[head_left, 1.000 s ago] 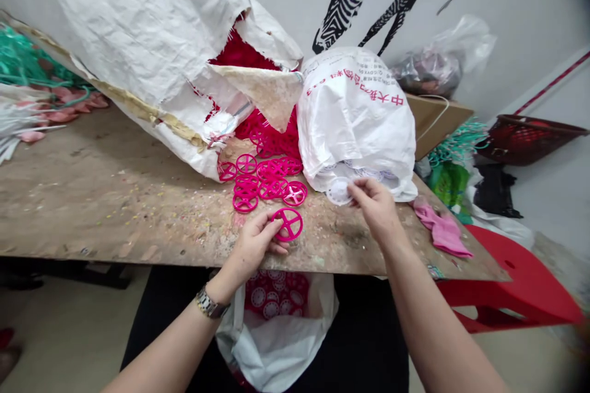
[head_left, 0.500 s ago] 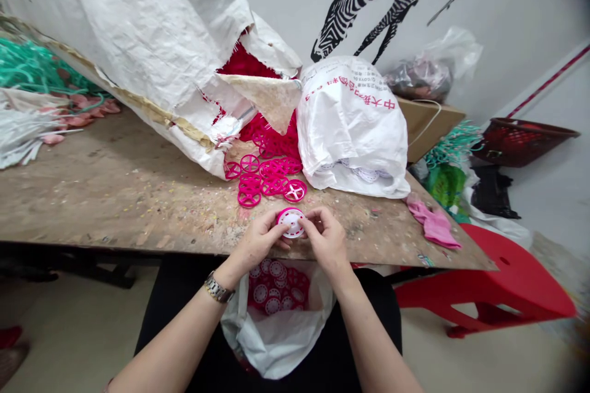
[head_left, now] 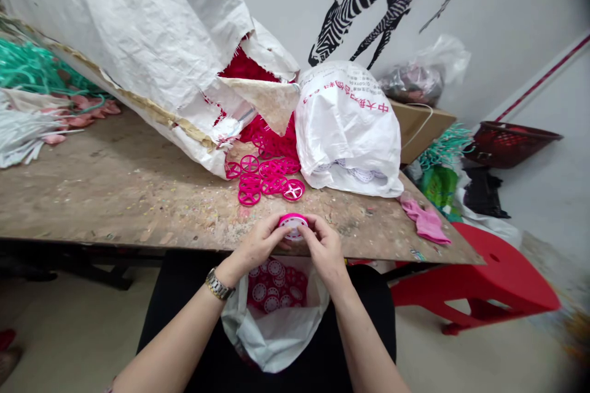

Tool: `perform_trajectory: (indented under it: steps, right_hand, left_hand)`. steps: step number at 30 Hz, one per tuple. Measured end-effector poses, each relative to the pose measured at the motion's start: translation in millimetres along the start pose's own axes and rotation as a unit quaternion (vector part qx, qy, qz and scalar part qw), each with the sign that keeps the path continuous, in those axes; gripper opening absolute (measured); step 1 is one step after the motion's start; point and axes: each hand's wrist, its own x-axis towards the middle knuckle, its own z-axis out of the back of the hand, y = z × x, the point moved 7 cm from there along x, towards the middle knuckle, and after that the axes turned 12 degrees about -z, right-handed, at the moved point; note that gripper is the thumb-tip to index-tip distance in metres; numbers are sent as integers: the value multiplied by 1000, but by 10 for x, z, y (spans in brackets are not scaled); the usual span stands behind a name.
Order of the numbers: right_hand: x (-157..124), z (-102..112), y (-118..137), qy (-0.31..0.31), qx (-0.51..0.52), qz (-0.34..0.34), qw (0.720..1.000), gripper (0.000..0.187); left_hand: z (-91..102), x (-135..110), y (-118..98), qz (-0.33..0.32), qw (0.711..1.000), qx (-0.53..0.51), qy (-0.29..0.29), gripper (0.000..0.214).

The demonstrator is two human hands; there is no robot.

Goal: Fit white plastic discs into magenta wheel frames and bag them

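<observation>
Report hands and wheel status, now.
Left hand, right hand both on pink wheel with white disc. Plastic bag of wheels below hands.

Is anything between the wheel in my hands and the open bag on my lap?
Only the front edge of the wooden table. The pink wheel, held by your left hand and right hand, sits just inside that edge, and the open white plastic bag lies right below it. Nothing else visible stands between them.
</observation>
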Motion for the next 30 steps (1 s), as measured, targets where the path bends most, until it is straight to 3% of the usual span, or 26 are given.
perform_trajectory:
  steps: [4,8,13,18,21,27,30]
  right_hand:
    - [-89,45,48,-13,-6,14,1000,15]
    - [-120,63,82,-16,-9,18,1000,12]
    - [-73,41,39,13,26,-21,999,15]
    - [-98,24,40,54,19,-21,998,17]
    - [-171,-12,69,84,-17,0,996,28]
    - [-241,23,41,22,-67,31,997,31]
    - [-225,37,-23,-10,-68,36,997,31]
  left_hand:
    - [-61,-76,-138,-31,994,105,-18,23]
    - [-98,-116,-160,-31,994,100,-40,23]
    - [-131,-123,-210,-12,989,144,7,25]
    - [-122,-188,-137,46,996,72,-3,54]
    - [-96,-198,-88,52,998,16,-29,57]
    - [-140,-212,-96,16,999,47,-15,50]
    - [-148,-218,-88,4,997,75,-35,48]
